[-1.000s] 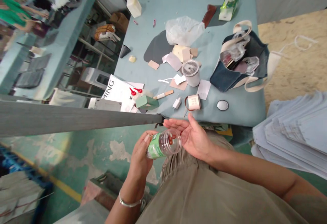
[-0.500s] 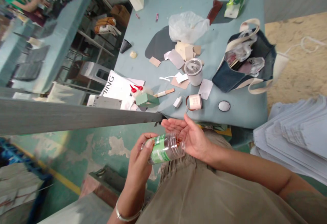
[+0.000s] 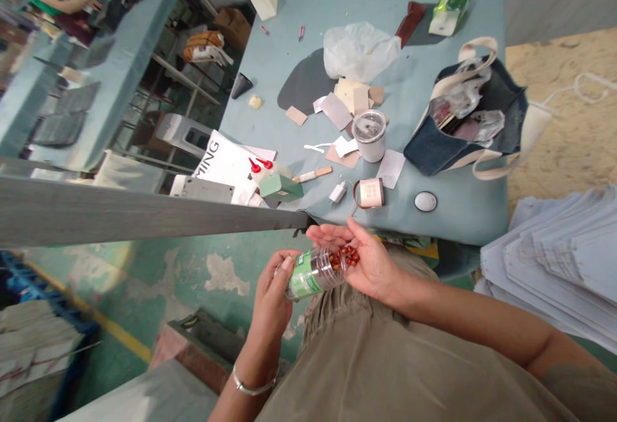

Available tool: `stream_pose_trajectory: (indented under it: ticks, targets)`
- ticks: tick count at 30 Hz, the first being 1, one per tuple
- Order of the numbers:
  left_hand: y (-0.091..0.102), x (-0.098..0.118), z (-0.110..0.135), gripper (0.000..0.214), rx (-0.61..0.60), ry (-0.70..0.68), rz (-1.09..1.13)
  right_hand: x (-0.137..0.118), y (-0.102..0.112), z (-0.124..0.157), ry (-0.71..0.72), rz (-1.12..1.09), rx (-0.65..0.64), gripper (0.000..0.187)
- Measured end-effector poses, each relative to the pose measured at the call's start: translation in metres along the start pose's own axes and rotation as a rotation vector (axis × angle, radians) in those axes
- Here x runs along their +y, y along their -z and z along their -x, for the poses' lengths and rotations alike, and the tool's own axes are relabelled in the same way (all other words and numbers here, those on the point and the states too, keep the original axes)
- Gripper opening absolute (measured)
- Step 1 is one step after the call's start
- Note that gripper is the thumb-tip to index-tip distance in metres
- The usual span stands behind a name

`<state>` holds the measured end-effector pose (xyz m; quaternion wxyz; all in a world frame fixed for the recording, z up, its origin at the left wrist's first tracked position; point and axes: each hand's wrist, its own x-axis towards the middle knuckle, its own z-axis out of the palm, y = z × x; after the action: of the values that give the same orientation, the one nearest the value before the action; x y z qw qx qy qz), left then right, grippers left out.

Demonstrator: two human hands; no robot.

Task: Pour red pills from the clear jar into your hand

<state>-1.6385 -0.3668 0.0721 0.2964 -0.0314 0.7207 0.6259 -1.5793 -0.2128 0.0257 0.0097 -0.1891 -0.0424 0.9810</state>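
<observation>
My left hand (image 3: pixel 274 284) is wrapped round a clear plastic jar (image 3: pixel 308 274) with a green label. The jar is tipped on its side, its open mouth towards my right palm. My right hand (image 3: pixel 369 261) lies palm up beneath the mouth, with fingers stretched out and slightly cupped. Small glossy reddish-brown pieces (image 3: pixel 349 255), perhaps nuts, sit at the mouth and on the palm. A round silver-white lid (image 3: pixel 425 201) lies near the table's front edge.
On the blue-green table (image 3: pixel 463 210) are a lidded tumbler (image 3: pixel 369 136), a pink-beige box with a strap (image 3: pixel 371 193), a charger (image 3: pixel 338 192) and a dark tote bag (image 3: pixel 434 142). A grey beam (image 3: pixel 144 213) runs along the left. White sheets (image 3: pixel 554 268) are stacked at right.
Reddish-brown pieces have slid out through the jar's mouth onto my right palm. The jar and my left hand have shifted slightly right, while my right hand has stayed nearly in place.
</observation>
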Motion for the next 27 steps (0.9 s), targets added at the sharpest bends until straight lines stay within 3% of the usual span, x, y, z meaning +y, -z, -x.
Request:
stream_pose_trajectory:
  ticks: [10,27]
  targets:
    - [0.0004,-0.0005,0.0082,0.035,0.012,-0.022,-0.017,-0.0021,-0.0022,0.0034,-0.037,-0.016,0.046,0.048]
    - [0.0076,-0.0016,0.0059,0.034,0.009,-0.040,-0.034,-0.0004,0.0017,-0.0007,-0.027,-0.057,0.064,0.040]
